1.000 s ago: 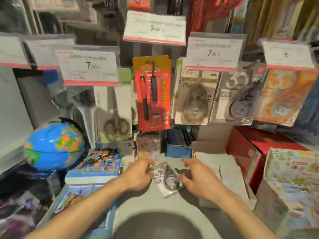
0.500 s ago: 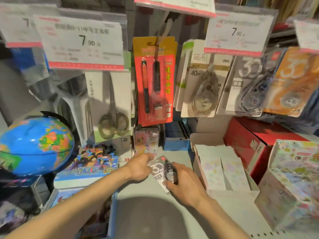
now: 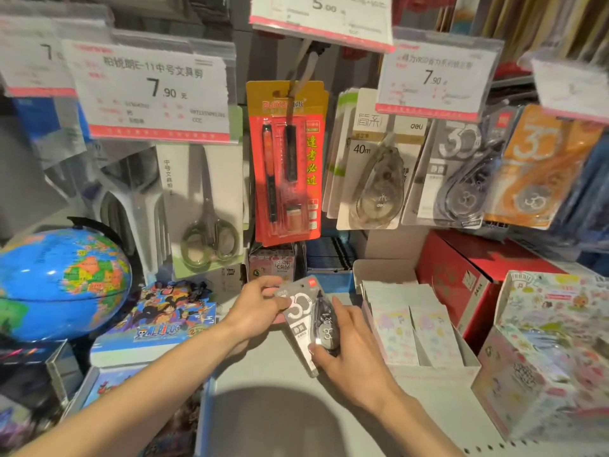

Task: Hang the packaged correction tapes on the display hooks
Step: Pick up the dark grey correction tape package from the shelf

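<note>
While low over the grey shelf (image 3: 263, 374), both hands grip one correction tape pack (image 3: 304, 319).

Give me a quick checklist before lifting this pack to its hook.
1. Pack held by both hands: ok, left hand at its top corner, right hand at the lower end.
2. Hang hole free of fingers: cannot tell.
3. Matching grey packs located on a hook up right: ok.
4. Room left on that hook: cannot tell, price tag hides it.
5. Path upward clear: ok.
</note>
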Tool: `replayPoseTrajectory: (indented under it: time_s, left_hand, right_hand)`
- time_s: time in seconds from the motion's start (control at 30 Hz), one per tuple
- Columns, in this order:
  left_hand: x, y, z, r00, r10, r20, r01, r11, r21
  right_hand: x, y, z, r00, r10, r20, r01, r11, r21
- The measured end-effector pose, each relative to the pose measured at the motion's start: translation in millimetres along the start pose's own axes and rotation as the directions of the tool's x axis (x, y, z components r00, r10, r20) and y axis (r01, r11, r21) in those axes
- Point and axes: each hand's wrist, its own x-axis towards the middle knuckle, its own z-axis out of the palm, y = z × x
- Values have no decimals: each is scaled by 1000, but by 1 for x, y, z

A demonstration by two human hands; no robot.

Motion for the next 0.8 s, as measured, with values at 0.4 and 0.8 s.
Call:
replayPoseTrajectory:
  time_s: [0.4,0.8]
  left_hand:
    - [-47,22,1,991,128,39,-119,976,-182]
    - [-111,72,81,952,290,102,-285,957,-60]
  right_hand:
    - [-24,-14,-42,1000,-19,-24,25,961,275]
    - [-61,37,-147,995,-19,101,-52,756,653]
